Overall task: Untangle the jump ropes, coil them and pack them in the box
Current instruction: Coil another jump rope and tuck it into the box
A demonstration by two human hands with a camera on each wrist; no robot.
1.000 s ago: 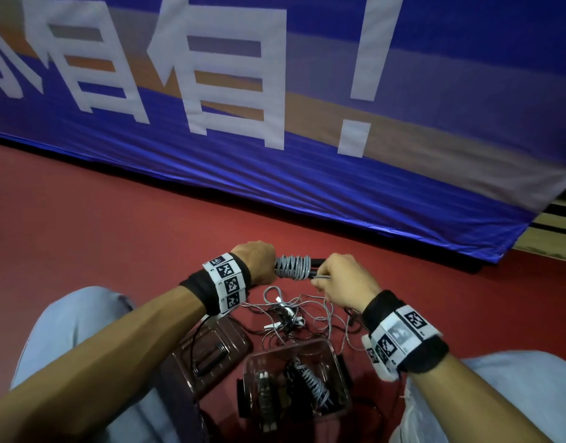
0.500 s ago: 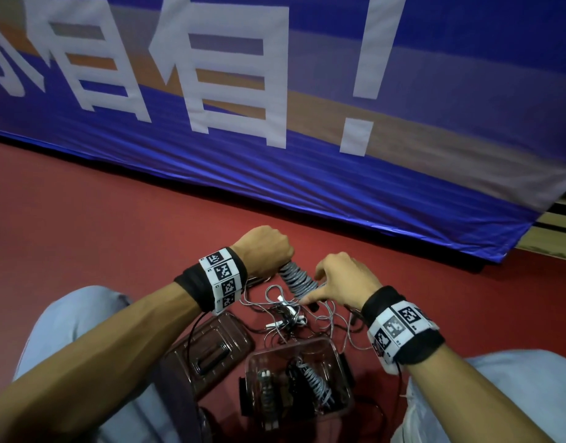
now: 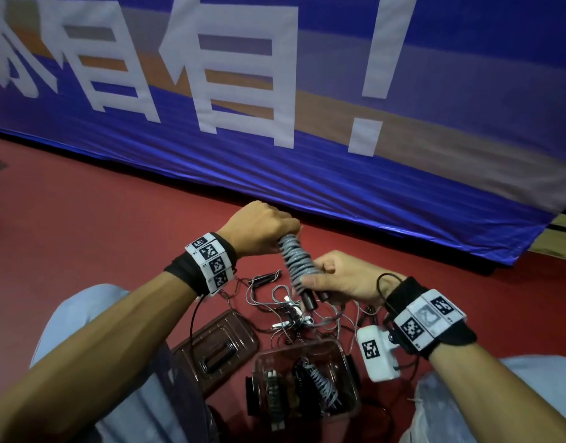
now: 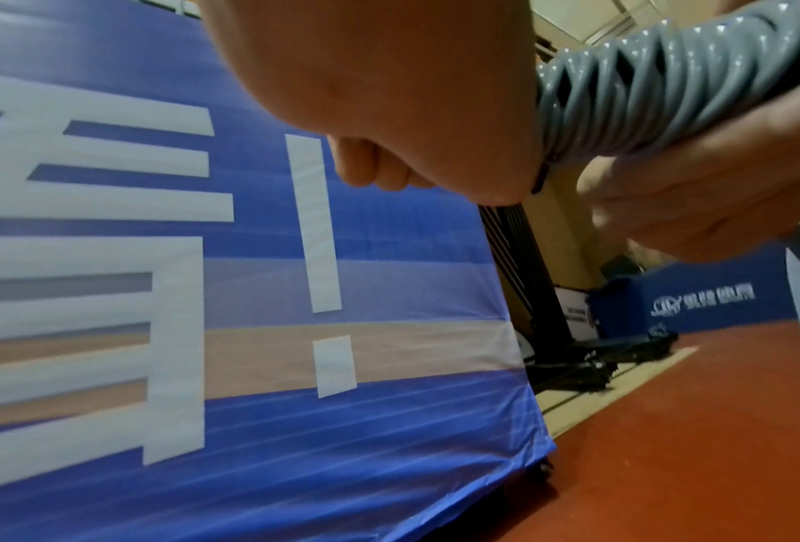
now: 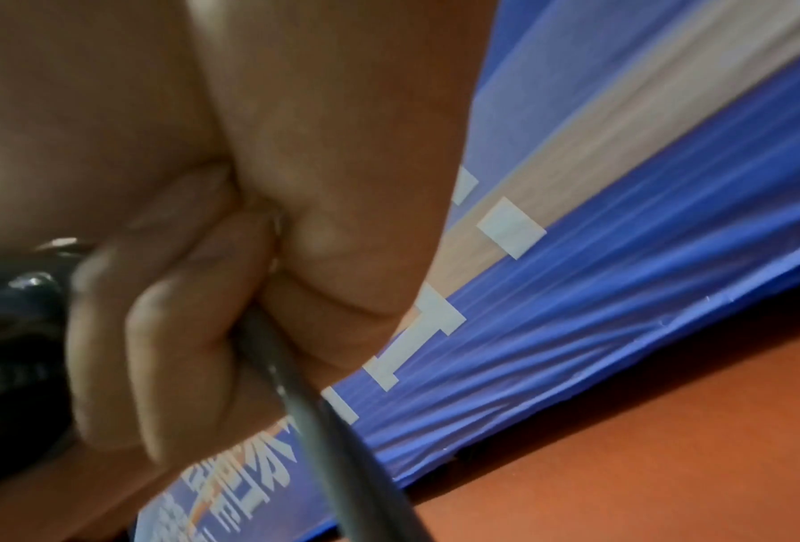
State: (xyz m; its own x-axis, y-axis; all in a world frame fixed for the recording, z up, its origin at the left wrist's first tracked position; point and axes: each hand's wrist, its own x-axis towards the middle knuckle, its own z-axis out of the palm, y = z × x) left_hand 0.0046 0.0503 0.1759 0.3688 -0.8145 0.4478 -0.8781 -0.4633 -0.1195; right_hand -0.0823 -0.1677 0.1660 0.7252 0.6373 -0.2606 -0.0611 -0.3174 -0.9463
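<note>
1. Lying on the red floor (image 3: 83,251) just beyond the clear box (image 3: 352,407) is a tangle of loose ropes (image 3: 284,314); the box lid (image 3: 217,346) sits to the box's left, and a blue banner (image 3: 339,174) rises well beyond it.
2. Inside the box rests one coiled rope (image 3: 321,383) beside dark handles.
3. The grey wound jump rope (image 3: 296,262) is held above the tangle, beyond the box, its long axis tilted: the upper end leans away to the left, and the black handle ends (image 3: 308,302) point down toward the box.
4. The left hand (image 3: 259,230) has its fingers curled tightly round the upper end.
5. The right hand (image 3: 345,276) wraps the lower end, thumb pressed along the coils; in the blurred wrist view its fingers (image 5: 166,330) seem also to pinch a thin cord (image 5: 324,421).
6. The banner bears large white Chinese characters and an exclamation mark; both wristbands (image 3: 211,259) carry square black-and-white marker tags.
</note>
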